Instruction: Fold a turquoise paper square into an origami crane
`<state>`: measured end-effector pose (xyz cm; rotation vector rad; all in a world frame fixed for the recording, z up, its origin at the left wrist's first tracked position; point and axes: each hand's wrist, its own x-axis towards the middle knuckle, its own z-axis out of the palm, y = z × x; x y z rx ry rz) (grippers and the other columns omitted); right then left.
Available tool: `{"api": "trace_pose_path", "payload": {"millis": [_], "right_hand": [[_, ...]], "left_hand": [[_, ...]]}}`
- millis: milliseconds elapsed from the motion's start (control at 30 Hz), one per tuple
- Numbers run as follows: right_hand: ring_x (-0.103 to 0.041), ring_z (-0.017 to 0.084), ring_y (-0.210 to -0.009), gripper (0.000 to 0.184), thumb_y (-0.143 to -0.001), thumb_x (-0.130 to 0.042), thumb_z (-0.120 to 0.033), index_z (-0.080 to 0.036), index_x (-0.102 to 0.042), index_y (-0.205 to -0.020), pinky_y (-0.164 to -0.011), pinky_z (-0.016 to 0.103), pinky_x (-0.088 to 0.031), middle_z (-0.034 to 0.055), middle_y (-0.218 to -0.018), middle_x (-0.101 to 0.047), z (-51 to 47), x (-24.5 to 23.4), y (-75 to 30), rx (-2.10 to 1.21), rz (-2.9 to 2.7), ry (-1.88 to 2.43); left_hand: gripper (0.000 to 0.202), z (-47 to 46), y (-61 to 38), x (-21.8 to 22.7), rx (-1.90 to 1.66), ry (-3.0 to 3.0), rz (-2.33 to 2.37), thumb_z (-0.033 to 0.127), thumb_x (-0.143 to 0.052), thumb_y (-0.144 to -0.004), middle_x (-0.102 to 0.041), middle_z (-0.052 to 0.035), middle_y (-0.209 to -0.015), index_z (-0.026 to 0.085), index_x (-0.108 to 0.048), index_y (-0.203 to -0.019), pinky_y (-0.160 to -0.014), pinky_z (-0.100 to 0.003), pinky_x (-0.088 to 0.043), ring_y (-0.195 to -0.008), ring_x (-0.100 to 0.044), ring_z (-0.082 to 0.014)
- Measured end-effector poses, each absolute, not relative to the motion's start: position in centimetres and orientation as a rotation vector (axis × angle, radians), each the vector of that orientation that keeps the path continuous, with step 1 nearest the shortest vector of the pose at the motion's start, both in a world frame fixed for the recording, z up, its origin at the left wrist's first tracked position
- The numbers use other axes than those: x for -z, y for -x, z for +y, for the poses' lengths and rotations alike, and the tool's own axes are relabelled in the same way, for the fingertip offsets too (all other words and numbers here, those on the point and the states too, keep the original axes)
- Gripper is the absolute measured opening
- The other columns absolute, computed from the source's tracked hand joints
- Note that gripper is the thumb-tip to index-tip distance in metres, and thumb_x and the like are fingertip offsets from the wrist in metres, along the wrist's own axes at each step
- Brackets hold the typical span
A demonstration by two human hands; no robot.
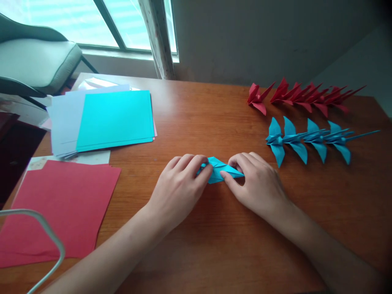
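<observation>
A small, partly folded piece of blue paper (219,169) lies on the wooden table (199,110), near the middle. My left hand (180,188) pinches its left end with curled fingers. My right hand (255,183) presses and pinches its pointed right end. Both hands rest on the tabletop, fingers closed on the paper.
A row of finished blue paper cranes (309,141) lies at the right, with a row of red cranes (303,97) behind it. Stacks of blue (114,118) and pale sheets sit at the left, red sheets (61,208) in front of them. A chair (33,57) stands by the window.
</observation>
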<state>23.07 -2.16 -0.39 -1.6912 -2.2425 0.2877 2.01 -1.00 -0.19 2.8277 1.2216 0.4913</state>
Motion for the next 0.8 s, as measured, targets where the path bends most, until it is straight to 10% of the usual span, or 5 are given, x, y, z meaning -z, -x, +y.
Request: {"api": "trace_pose_path", "payload": {"millis": [367, 633, 800], "right_hand": [[-0.054, 0.011, -0.055, 0.017, -0.09, -0.062, -0.029, -0.022, -0.054, -0.076, -0.053, 0.025, -0.042, -0.0041, -0.064, -0.059, -2.4, 0.0, -22.9, -0.789, -1.809, 1.561], [-0.063, 0.014, -0.07, 0.01, -0.094, -0.061, -0.033, -0.024, -0.058, -0.096, -0.063, 0.026, -0.053, -0.0007, -0.082, -0.065, -3.3, 0.3, -22.6, -0.9, -1.685, 1.317], [-0.063, 0.018, -0.08, 0.039, -0.099, -0.046, -0.052, -0.024, -0.056, -0.125, -0.071, 0.032, -0.055, 0.004, -0.092, -0.066, -3.4, -0.4, -23.0, -0.865, -1.882, 0.988]], "left_hand": [[0.024, -1.2, -2.1, -0.1, -0.558, -2.882, 1.23, 0.014, -0.05, -0.096, -0.069, -0.0097, -0.108, 0.018, -0.068, -0.111, -0.079, -0.039, -0.049, -0.092, -0.059, -0.0249], [0.022, -1.6, -2.1, 0.1, -0.597, -2.685, 1.194, 0.018, -0.05, -0.094, -0.069, -0.0085, -0.093, 0.016, -0.065, -0.11, -0.077, -0.039, -0.05, -0.085, -0.057, -0.0241], [0.048, -1.9, -2.1, -0.5, -0.66, -2.308, 1.001, 0.01, -0.055, -0.082, -0.069, -0.0085, -0.105, 0.018, -0.058, -0.129, -0.084, -0.039, -0.051, -0.091, -0.06, -0.0236]]}}
